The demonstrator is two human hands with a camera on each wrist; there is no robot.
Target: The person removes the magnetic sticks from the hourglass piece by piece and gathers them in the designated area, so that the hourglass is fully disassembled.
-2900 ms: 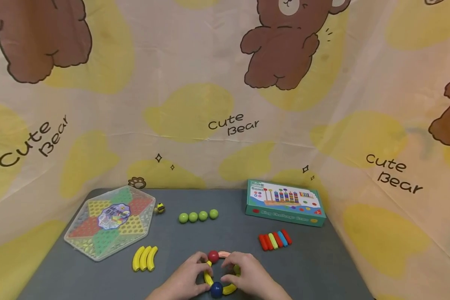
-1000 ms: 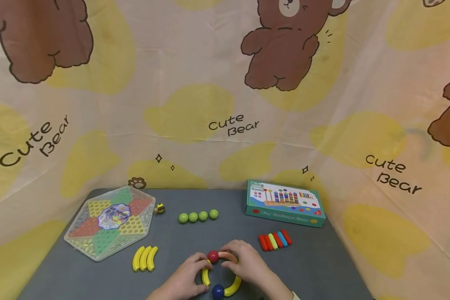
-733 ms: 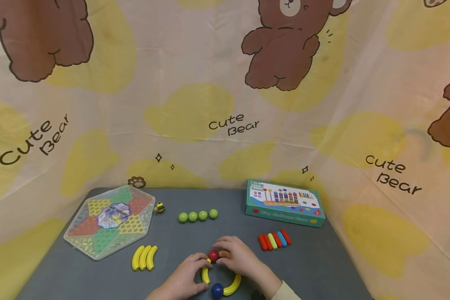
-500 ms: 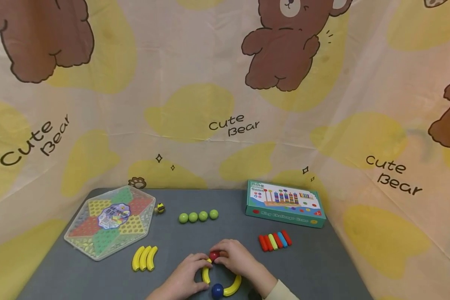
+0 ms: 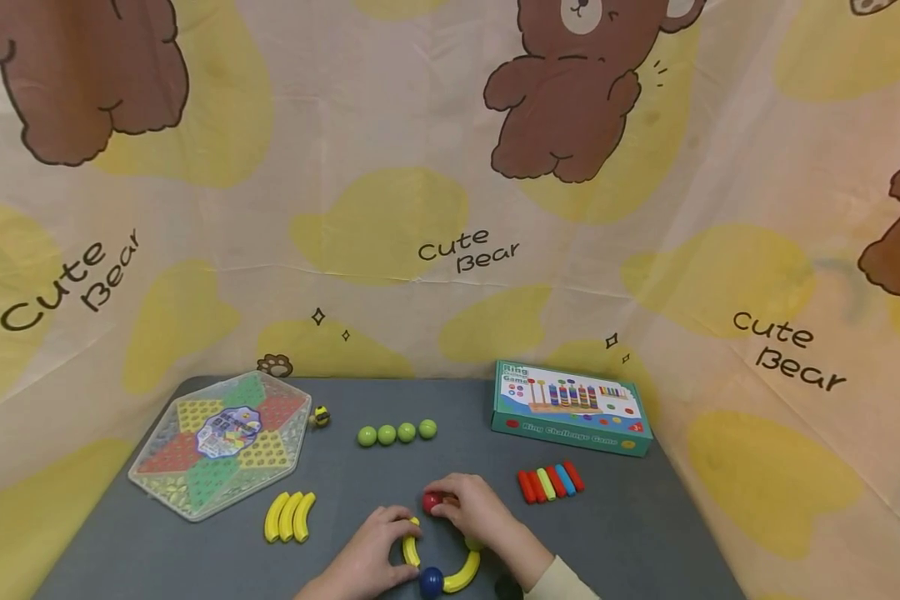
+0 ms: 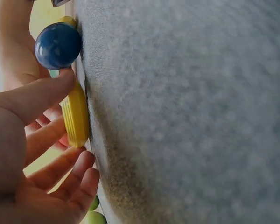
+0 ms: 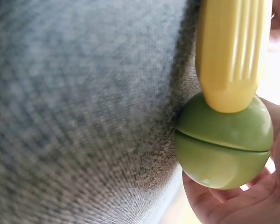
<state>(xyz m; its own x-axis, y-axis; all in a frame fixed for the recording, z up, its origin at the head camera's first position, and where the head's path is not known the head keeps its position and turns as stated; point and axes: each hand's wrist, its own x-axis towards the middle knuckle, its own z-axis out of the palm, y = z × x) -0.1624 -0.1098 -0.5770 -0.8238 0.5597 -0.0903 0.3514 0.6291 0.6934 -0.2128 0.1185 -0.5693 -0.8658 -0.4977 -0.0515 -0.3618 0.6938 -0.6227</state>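
Note:
My left hand [image 5: 375,550] holds a yellow curved stick [image 5: 411,546] between thumb and fingers; in the left wrist view the thumb lies at the end beside the blue ball [image 6: 59,45]. My right hand [image 5: 480,508] pinches a red ball [image 5: 430,502] at the far side of a ring of sticks and balls. An orange-pink curved stick joining that ball is mostly hidden under the right fingers. A second yellow curved stick [image 5: 462,573] runs from the blue ball to a green ball [image 7: 224,142] below the right hand. A small gap shows between red ball and left yellow stick.
Three yellow curved sticks [image 5: 288,517] lie to the left, and a row of green balls [image 5: 396,432] further back. Several short coloured sticks [image 5: 551,482] lie right, before a Ring Challenge Game box [image 5: 570,408]. A hexagonal board [image 5: 221,442] and a small bee-like toy [image 5: 320,416] are back left.
My right hand has moved from the ring's right side to its far side and taken hold of the red ball. The ball has shifted slightly away and right, off the left yellow stick.

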